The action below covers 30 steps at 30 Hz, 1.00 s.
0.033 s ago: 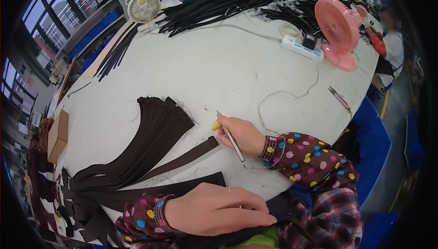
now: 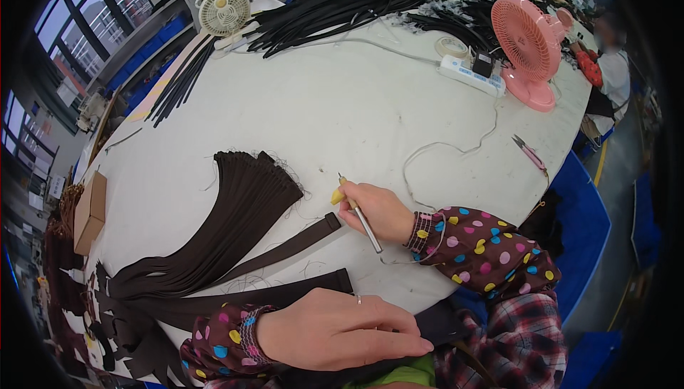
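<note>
My right hand is closed around a corded pen-shaped tool with a slim pale shaft and a yellow grip piece. Its thin tip points away from me, just above or on the white tabletop. My left hand, a ring on one finger, is low at the table's near edge, fingers pressed together over a dark fabric strip; its fingertips are partly hidden. Beside it lies another dark strip, and a narrower strip ends near my right hand. Left of these fans a thick bundle of dark brown strips with loose threads.
Pink-handled snips lie to the right. Farther back are a pink fan, a white power strip, a small white fan and black strips. A cardboard box stands left. Another person sits far right.
My left hand has dipped very slightly at the knuckles. The right hand and the pen-shaped tool stay in the same place.
</note>
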### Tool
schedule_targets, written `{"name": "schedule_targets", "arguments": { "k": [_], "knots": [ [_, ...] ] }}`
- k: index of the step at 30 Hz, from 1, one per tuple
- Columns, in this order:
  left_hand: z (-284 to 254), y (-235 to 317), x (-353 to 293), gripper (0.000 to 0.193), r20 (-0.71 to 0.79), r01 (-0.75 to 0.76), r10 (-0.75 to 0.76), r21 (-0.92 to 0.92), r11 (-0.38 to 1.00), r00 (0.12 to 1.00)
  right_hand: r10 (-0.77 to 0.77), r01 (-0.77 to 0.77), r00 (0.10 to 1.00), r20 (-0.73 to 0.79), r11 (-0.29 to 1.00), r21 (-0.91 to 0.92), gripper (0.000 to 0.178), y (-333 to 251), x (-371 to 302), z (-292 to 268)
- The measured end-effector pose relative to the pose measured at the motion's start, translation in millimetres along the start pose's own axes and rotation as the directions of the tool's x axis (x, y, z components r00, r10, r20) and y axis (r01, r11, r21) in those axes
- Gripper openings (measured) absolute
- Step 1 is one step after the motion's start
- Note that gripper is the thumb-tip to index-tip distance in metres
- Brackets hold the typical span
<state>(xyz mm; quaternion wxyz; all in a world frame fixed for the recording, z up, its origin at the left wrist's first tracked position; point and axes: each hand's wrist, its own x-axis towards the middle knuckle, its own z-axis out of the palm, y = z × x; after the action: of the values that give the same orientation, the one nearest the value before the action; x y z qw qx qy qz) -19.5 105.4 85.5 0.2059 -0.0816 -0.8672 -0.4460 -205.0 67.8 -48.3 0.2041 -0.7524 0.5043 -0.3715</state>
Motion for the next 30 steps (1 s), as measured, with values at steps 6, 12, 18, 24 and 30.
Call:
{"name": "schedule_targets", "arguments": {
  "k": [6, 12, 18, 24, 30],
  "knots": [
    [6, -1, -4, 0.04, -0.02, -0.206, 0.228, 0.359, 0.91, 0.973, -0.002, 0.002, 1.0, 0.008, 1.0, -0.014, 0.022, 1, 1, 0],
    [21, 6, 0, 0.031, -0.355, -0.243, 0.361, 0.335, 0.91, 0.862, -0.021, 0.021, 1.0, 0.005, 1.0, -0.02, 0.023, -1, 2, 2],
    [-13, 23, 6, 0.028, 0.049, -0.269, 0.271, 0.372, 0.888, 0.961, -0.019, 0.019, 1.0, -0.008, 1.0, -0.007, 0.023, 0, 1, 2],
    [-12, 26, 6, 0.024, 0.01, -0.284, 0.309, 0.423, 0.861, 0.951, -0.016, 0.015, 1.0, -0.011, 1.0, -0.012, 0.022, 0, 1, 1],
    [-6, 32, 8, 0.022, -0.08, -0.253, 0.373, 0.603, 0.757, 0.924, -0.005, 0.005, 1.0, -0.003, 1.0, -0.013, 0.022, -2, 1, -1]
  ]
}}
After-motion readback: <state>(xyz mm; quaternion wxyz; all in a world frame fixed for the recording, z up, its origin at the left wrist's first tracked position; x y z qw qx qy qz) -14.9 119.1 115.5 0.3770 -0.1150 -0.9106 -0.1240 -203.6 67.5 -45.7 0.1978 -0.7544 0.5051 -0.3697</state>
